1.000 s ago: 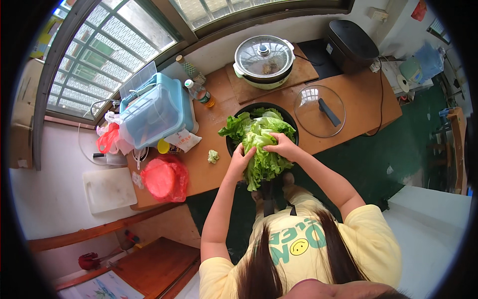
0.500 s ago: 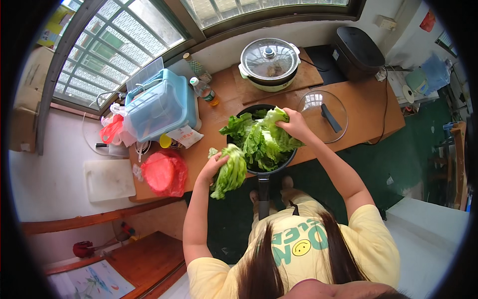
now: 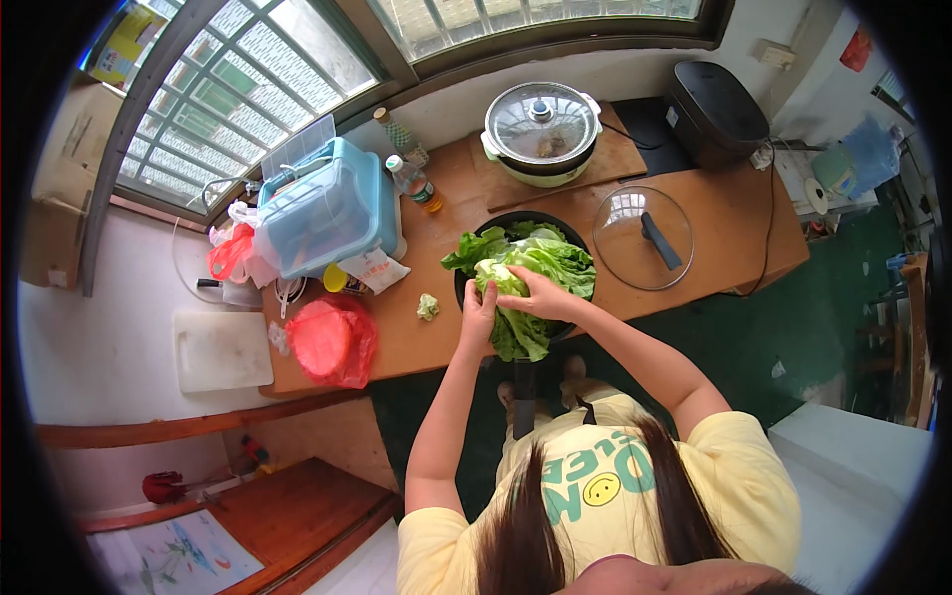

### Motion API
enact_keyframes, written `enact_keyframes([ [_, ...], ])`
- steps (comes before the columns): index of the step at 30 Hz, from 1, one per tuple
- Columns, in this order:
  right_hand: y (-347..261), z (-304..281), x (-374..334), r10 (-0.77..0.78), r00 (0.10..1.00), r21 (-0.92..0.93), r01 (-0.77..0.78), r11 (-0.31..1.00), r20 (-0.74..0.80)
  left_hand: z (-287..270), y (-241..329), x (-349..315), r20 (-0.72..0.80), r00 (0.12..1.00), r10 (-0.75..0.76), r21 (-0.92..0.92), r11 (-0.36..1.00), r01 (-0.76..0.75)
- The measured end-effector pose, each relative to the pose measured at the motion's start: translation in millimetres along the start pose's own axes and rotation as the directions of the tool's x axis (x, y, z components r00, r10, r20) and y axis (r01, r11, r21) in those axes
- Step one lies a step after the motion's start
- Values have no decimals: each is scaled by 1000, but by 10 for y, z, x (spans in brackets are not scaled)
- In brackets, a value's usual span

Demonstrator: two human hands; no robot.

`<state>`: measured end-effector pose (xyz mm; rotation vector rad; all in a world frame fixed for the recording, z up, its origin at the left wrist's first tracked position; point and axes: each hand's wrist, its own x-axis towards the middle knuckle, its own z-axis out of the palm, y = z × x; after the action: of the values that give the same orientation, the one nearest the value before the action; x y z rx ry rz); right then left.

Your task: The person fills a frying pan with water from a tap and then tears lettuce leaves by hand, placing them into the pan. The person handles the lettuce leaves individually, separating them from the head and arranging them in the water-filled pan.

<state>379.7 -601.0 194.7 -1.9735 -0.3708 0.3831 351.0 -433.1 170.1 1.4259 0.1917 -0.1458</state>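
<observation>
Over the dark frying pan (image 3: pixel 581 323), both hands meet on a bunch of lettuce (image 3: pixel 521 335) whose pale stem end points up and whose green leaves hang over the pan's near rim. My left hand (image 3: pixel 480 315) is closed around its left side. From the right, my right hand (image 3: pixel 537 296) grips the pale end, fingers bent over it. Loose green lettuce leaves (image 3: pixel 565 260) fill the pan beneath. A small pale lettuce piece (image 3: pixel 427 306) lies on the wooden table left of the pan. The pan's long black handle (image 3: pixel 525 387) points toward me.
A glass lid (image 3: pixel 620 253) lies right of the pan. Behind stands a covered electric pot (image 3: pixel 543 144) on a wooden board. To the left are a drink bottle (image 3: pixel 413 184), a blue plastic bin (image 3: pixel 327 213), a red plastic bag (image 3: pixel 327 342) and a white cutting board (image 3: pixel 223 349).
My left hand has moved right with its lettuce, over the pan, and my right hand has come down to meet it. A small lettuce piece now lies on the table.
</observation>
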Motion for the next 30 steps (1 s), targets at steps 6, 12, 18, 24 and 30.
enact_keyframes([
  [6,220,-80,-77,34,967,509,-162,845,251,-56,281,44,222,974,-44,332,943,-33],
  [12,234,-126,-109,10,953,645,-214,734,304,-207,443,197,436,895,-95,453,883,-127],
  [18,227,-264,-72,133,903,722,-409,558,409,-152,200,245,367,928,54,209,968,-139],
  [24,308,-194,-19,79,939,758,-318,569,335,1,-61,174,242,959,149,100,979,-177],
  [30,401,-128,26,27,930,662,-281,695,367,-114,163,257,354,934,50,395,897,-198],
])
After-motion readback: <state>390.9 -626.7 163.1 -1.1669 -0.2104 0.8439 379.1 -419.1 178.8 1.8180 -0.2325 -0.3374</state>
